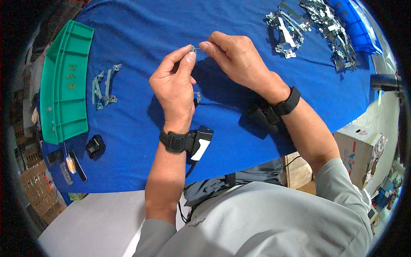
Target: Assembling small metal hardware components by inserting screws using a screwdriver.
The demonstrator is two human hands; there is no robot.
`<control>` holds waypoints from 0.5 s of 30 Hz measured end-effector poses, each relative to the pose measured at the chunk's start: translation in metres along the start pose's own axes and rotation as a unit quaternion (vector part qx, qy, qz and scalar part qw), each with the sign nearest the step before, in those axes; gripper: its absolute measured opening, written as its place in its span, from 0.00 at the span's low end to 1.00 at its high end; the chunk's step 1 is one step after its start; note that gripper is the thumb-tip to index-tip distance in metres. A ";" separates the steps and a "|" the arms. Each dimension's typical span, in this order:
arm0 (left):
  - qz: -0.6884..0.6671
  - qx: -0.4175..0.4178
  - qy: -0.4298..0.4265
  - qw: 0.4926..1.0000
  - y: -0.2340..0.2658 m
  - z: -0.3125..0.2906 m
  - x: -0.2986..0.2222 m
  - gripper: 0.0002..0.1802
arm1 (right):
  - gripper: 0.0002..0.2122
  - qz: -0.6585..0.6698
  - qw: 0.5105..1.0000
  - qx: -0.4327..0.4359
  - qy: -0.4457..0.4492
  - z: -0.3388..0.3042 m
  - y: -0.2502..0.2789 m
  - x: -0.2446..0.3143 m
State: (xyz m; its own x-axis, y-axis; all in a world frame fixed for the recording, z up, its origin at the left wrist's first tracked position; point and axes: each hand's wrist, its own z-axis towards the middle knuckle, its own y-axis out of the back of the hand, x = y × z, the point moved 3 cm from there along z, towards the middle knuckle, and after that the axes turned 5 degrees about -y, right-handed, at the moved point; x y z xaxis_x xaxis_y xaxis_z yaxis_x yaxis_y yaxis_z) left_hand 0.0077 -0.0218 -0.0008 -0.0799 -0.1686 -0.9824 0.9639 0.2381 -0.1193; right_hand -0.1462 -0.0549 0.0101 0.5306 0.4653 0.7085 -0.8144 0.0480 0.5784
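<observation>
My left hand (174,83) is closed, with thumb and forefinger pinching a small metal part (193,49) at their tips. Opposite it, my right hand (235,58) also pinches; a thin metal pin (198,49) runs from its fingertips to that part. Most of what both hands hold is hidden by the fingers. Below my left palm the end of a metal bracket (197,97) shows; whether it joins the pinched part or lies on the cloth I cannot tell. To the left, several metal brackets (107,88) lie on the blue cloth (132,128).
A green compartment tray (64,122) at the left holds small brass-coloured pieces. Linked metal hinge assemblies (286,34) lie at the far right beside a blue bin (357,28). A black object (95,146) and small tools (76,165) lie near left. A cardboard box (357,154) stands beyond the table's right edge.
</observation>
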 end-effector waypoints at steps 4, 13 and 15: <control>0.009 -0.003 -0.006 1.000 0.001 0.000 0.000 0.10 | 0.13 -0.001 1.000 -0.004 -0.019 0.001 -0.002 0.002; 0.015 0.003 -0.001 1.000 0.000 0.000 -0.003 0.10 | 0.12 -0.025 0.998 0.041 -0.031 0.000 -0.001 -0.001; 0.008 -0.005 0.002 1.000 -0.001 0.000 -0.001 0.10 | 0.13 0.025 1.000 -0.008 -0.007 0.000 -0.003 0.002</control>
State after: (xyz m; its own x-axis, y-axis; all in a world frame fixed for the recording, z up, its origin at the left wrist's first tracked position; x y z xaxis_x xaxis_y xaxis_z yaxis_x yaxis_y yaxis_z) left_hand 0.0074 -0.0220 0.0006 -0.0655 -0.1617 -0.9847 0.9626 0.2499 -0.1051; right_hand -0.1425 -0.0543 0.0093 0.4916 0.4552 0.7424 -0.8438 0.0383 0.5353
